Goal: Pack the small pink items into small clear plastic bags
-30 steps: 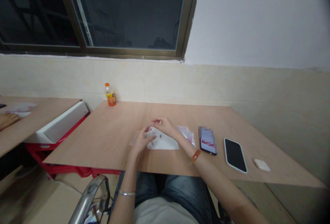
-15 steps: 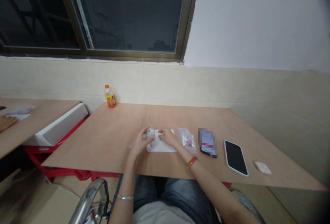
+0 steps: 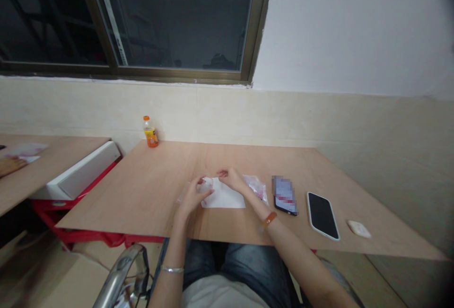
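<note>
A white sheet of paper [image 3: 227, 198] lies on the wooden table in front of me. At its left edge my left hand [image 3: 193, 194] is curled around a small whitish, roundish thing [image 3: 207, 185], whose kind is too small to make out. Over the paper's far edge hovers my right hand [image 3: 230, 178], its fingertips pinched together; whatever is between them, if anything, is too small to see. Just beyond the right wrist is a clear plastic bag [image 3: 256, 186] with pinkish contents, partly covered by my forearm. Another bit of clear plastic [image 3: 182, 193] shows left of my left hand.
To the right lie a phone with a blurred screen [image 3: 284, 194], a white-edged phone or tablet [image 3: 322, 215] and a small white case [image 3: 359, 229]. An orange drink bottle [image 3: 151, 133] stands at the back left. Another person's hand [image 3: 12, 165] rests on the neighbouring table.
My right hand has lifted up and away from the whitish thing, toward the paper's far edge, uncovering more of the paper. My left hand stays almost where it was.
</note>
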Action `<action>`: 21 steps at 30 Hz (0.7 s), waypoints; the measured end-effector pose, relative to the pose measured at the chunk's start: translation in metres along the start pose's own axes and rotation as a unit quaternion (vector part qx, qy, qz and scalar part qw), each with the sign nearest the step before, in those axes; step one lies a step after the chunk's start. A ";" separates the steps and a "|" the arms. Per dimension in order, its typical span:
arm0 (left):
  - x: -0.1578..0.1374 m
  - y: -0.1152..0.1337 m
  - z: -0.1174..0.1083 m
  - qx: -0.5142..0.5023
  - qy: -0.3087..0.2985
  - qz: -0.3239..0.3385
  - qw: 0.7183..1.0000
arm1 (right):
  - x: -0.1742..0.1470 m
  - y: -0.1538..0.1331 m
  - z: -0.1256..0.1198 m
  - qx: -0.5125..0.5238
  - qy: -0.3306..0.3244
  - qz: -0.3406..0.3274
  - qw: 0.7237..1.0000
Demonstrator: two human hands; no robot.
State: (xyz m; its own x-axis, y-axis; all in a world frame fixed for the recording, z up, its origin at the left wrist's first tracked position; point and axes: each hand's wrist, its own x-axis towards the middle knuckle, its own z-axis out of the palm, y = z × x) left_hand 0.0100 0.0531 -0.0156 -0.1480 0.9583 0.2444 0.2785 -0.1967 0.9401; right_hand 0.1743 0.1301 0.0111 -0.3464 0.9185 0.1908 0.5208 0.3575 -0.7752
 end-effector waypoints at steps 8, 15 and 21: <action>-0.003 0.007 0.007 0.009 0.010 0.048 0.999 | 0.001 -0.056 -0.024 0.075 -0.015 -0.089 0.993; 0.001 0.011 0.006 -0.003 0.002 0.074 0.997 | -0.023 -0.072 -0.034 0.013 -0.085 -0.104 0.991; -0.001 0.022 0.008 -0.008 0.047 0.082 0.995 | -0.037 -0.074 -0.035 -0.054 -0.104 -0.110 0.987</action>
State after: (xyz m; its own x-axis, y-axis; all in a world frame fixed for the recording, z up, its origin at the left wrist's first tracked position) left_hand 0.0239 0.0498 0.0035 -0.1909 0.8895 0.4153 0.2919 -0.3525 0.8891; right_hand 0.1753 0.0755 0.0825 -0.6068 0.7662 0.2115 0.4913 0.5706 -0.6581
